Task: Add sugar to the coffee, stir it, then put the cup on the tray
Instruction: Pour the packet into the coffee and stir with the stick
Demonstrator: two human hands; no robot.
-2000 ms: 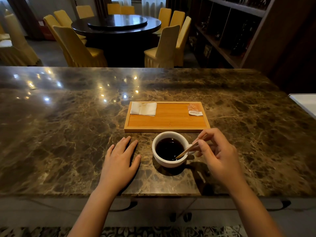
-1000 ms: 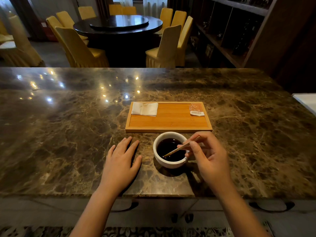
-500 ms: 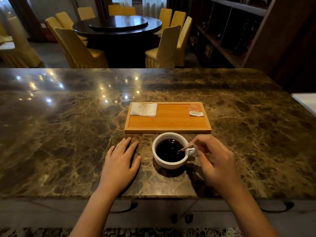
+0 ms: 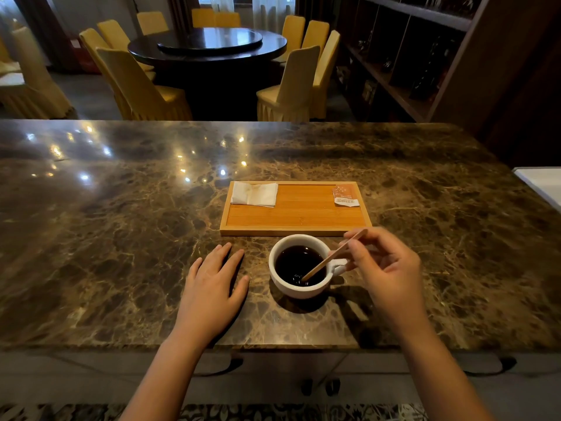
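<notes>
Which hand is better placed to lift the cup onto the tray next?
Probably the right hand: it is beside the cup handle, though holding the stir stick. The left hand lies flat, away from the handle.

From my remote feed, the bench (image 4: 121, 238) is dark brown marble with pale veining, glossy, with ceiling-light reflections clustered toward 10 and 11 o'clock. A folded white napkin (image 4: 254, 194) lies flat at about 12 o'clock from my viewpoint. At 3 o'clock a white surface (image 4: 543, 183) cuts in at the frame edge; I cannot tell what it is. Beyond the bench, at 12 o'clock, stands a round dark dining table (image 4: 209, 45) with a raised turntable on top, ringed by chairs in yellow covers (image 4: 142, 83). At 1 to 2 o'clock, dark wooden shelving (image 4: 409, 56) holds small items too dim to identify.
</notes>
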